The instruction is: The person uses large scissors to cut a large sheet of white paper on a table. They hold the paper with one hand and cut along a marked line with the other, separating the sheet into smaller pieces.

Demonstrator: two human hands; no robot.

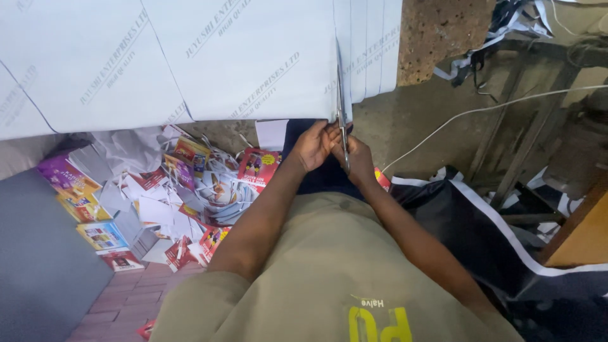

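— Two hands meet at the near edge of the big white sheet (190, 63), seen from your head camera. What's your left hand (313, 145) doing?

— Your left hand pinches the sheet's edge right beside the cut, fingers pressed together, likely to keep the material taut for the blades.

— And the right hand (358, 158)?

— It's closed around the handles of the scissors (342, 120), blades pointing away from you up along a printed line; how far the blades gape, you can't tell. The sheet hangs over the table edge, so the cut starts right at your body.

— Arm pose?

— Both forearms converge forward from your olive shirt (329, 272), wrists nearly touching. Colourful printed scraps (190, 190) litter the floor to your left; a black fabric with white trim (481, 215) lies to your right.
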